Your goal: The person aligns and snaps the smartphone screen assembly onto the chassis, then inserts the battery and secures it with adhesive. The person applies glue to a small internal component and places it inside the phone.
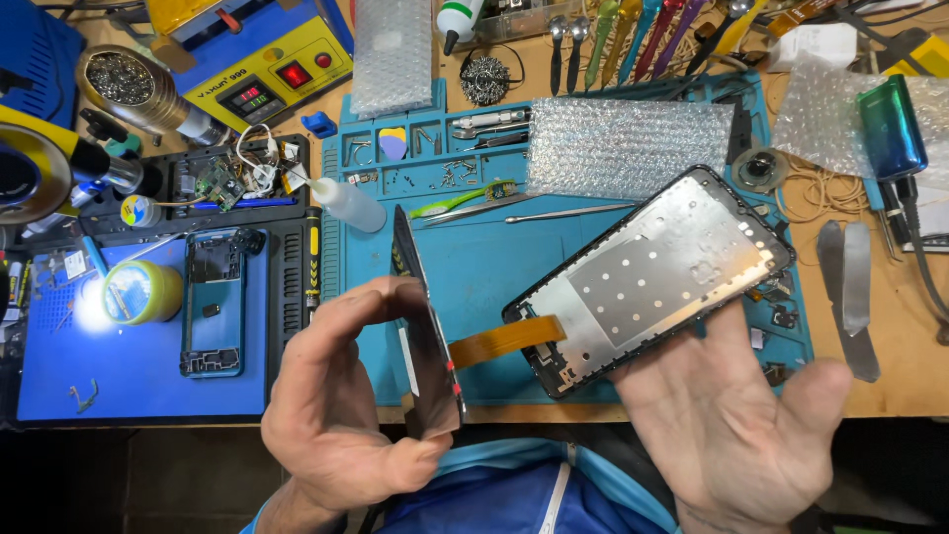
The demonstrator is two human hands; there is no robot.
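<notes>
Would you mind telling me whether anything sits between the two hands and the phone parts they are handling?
Nothing visible does. The left hand already grips the display panel edge-on, and the right hand supports the phone frame from beneath; an orange flex cable joins the two.

A thin dark screen panel point(425, 326) stands on edge in the left hand point(341, 396). Bubble-wrap bags lie at the top point(392, 49), at the mat's centre point(623, 143) and at the right point(840, 114). The yellow-blue station point(259, 61) has a small red display point(247, 96).
</notes>
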